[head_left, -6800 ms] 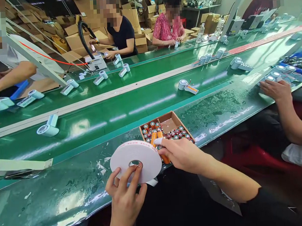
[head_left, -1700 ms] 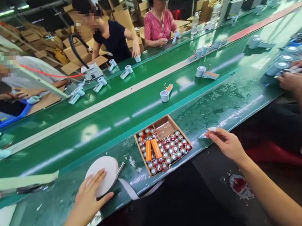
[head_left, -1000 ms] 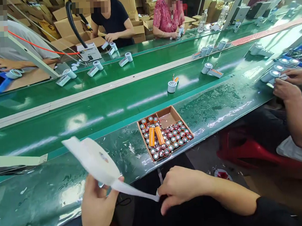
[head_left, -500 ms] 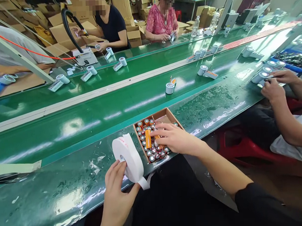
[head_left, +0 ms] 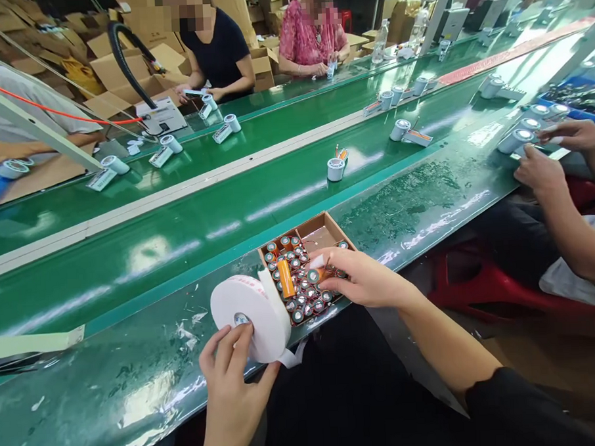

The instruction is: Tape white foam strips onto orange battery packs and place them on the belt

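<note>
My left hand (head_left: 235, 377) grips a large roll of white tape (head_left: 239, 298) at its core, thumb at the lower rim. A loose tape end (head_left: 294, 356) hangs from the roll's bottom. The roll leans beside a cardboard box (head_left: 337, 229) packed with orange-wrapped cylindrical batteries, most standing on end with thin wires. One orange battery (head_left: 286, 279) lies on top of the others. Over the box, my right hand (head_left: 361, 276) is closed on another battery (head_left: 314, 275), its round end facing left. A small white piece shows by those fingers; I cannot tell whether it is tape.
A green conveyor (head_left: 203, 214) runs beyond the worktable, carrying white cylindrical units (head_left: 335, 170) with wired parts. To the right, a co-worker's hands (head_left: 546, 169) handle similar units near a blue bin (head_left: 581, 99). Other people sit across the belt. A red stool (head_left: 470, 288) stands at lower right.
My right hand has drawn back slightly to the right and now has a battery between its fingers. The tape roll has turned to show more of its flat side and sits closer to the box.
</note>
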The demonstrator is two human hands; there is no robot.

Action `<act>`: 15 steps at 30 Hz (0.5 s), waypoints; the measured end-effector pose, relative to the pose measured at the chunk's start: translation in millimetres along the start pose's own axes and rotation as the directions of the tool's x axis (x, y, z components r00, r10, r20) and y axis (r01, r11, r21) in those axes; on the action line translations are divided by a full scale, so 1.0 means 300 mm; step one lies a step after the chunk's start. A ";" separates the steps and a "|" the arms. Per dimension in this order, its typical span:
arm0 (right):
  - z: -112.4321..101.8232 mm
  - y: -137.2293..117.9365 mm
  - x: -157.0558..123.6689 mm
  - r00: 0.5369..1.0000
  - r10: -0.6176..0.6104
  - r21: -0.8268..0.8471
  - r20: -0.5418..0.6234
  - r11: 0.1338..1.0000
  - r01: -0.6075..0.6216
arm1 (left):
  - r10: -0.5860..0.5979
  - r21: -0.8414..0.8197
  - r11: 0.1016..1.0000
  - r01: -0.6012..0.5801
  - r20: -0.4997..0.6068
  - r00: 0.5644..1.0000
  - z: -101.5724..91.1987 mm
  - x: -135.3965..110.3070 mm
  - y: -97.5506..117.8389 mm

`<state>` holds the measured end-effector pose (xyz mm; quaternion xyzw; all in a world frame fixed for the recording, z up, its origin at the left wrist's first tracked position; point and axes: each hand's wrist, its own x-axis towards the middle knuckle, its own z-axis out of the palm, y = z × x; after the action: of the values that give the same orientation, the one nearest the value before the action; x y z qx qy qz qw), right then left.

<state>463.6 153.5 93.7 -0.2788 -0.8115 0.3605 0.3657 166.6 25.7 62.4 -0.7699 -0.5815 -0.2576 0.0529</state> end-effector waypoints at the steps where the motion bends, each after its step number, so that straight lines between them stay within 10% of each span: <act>1: 0.013 -0.008 -0.010 0.995 0.075 0.151 -0.064 0.986 -0.065 | 0.010 0.020 1.000 -0.010 -0.014 1.000 -0.001 0.003 0.007; 5: 0.108 -0.046 -0.046 0.950 0.297 0.563 -0.100 0.804 -0.192 | -0.013 0.094 0.995 0.015 -0.021 1.000 -0.001 0.023 0.043; 15: 0.151 -0.079 -0.041 0.910 0.412 0.620 -0.042 0.725 -0.299 | -0.108 -0.061 0.992 0.114 0.091 0.990 -0.031 -0.048 0.012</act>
<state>430.3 113.5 86.3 -0.3297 -0.5499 0.6361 0.4292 164.0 8.5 64.5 -0.7482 -0.6164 -0.2453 -0.0124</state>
